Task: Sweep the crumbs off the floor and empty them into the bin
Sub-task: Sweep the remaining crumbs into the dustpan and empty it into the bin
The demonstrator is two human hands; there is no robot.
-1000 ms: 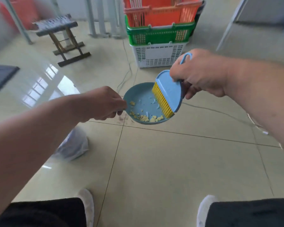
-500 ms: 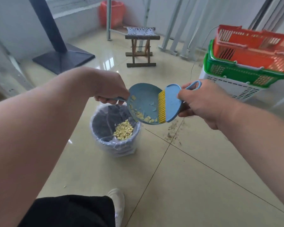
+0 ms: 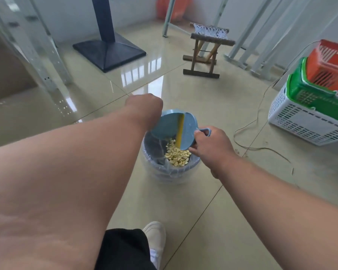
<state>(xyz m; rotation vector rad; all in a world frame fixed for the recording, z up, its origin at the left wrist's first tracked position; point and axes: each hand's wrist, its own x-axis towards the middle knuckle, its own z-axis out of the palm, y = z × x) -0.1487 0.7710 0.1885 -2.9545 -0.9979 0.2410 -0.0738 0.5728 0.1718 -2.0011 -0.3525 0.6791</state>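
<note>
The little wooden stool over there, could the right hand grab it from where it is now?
Probably not. The stool stands well beyond the bin, across open floor, and the right hand is busy gripping the brush over the tipped dustpan.

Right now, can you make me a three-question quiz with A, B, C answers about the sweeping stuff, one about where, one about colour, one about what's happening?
1. Where is the dustpan?
A. Flat on the floor
B. Over the bin
C. Inside the white basket

2. What colour are the brush bristles?
A. Yellow
B. Red
C. Black

3. How is the dustpan held?
A. Level
B. Upside down on the floor
C. Tipped towards the bin

Answers:
1. B: it hangs right above the bin's rim.
2. A: a yellow strip runs along the blue brush.
3. C: the left hand tilts it and crumbs lie in the bin below; the right hand grips the brush.
</note>
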